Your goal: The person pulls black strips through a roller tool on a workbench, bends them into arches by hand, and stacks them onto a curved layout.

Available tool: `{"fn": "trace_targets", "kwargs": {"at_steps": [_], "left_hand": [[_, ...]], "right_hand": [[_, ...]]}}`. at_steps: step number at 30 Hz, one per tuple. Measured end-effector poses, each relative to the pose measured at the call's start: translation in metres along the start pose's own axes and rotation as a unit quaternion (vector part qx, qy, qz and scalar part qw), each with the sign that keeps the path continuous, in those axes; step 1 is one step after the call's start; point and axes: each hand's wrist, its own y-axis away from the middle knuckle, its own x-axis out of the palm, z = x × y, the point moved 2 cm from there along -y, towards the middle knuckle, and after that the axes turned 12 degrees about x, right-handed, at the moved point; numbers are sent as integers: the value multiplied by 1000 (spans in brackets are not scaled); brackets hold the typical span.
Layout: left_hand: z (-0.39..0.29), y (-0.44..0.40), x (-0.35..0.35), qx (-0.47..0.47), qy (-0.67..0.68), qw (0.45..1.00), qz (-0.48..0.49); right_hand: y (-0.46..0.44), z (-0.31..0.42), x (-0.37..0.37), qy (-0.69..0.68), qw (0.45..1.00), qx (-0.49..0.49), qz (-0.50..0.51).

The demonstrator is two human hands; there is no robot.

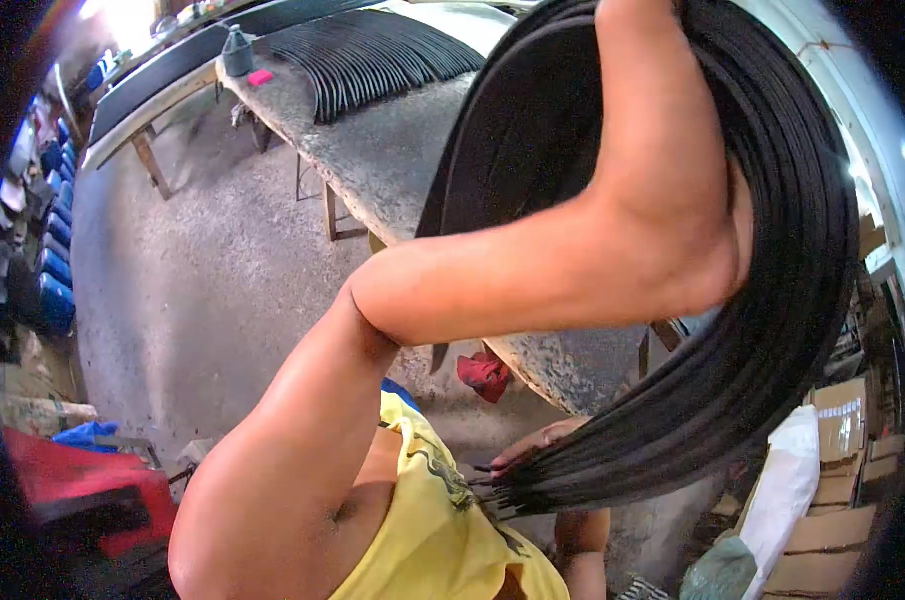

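A thick bundle of long black flexible strips (773, 330), rubber-like in look, hangs in a big curve on the right side of the head view. My left arm is bent in front of it, with the forearm rising through the loop. My left hand lies beyond the top edge, out of sight. Low down, my right hand (545, 444) is closed around the bundle near its loose ends, partly hidden behind the strips. More black strips (373, 55) lie side by side on the long worktable (403, 150).
A dark jug (237, 52) and a pink block (261, 77) stand on the table's far end. A red cloth (485, 376) hangs near its edge. Cardboard boxes (828, 530) and a white sack (791, 480) are at lower right. Blue containers (58, 300) line the left.
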Motion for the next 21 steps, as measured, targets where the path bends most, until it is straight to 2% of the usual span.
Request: {"fn": "trace_targets", "kwargs": {"at_steps": [7,9,10,13,16,17,21], "left_hand": [[-6,-19,4,25,4,999,22],[-11,-17,-9,79,-7,997,24],[-10,-17,-12,62,16,997,48],[-16,-15,-17,101,62,992,42],[-27,-16,-29,100,84,989,76],[-37,-14,-30,102,71,989,85],[-64,-21,-46,138,-55,989,6]], "right_hand": [[-59,21,17,47,994,26,97],[-62,26,10,60,993,29,98],[-60,28,4,64,993,34,93],[-48,29,-18,79,993,49,67],[-43,34,-29,94,991,71,58],[-44,36,-30,100,990,79,62],[-73,53,-26,128,979,111,114]]}}
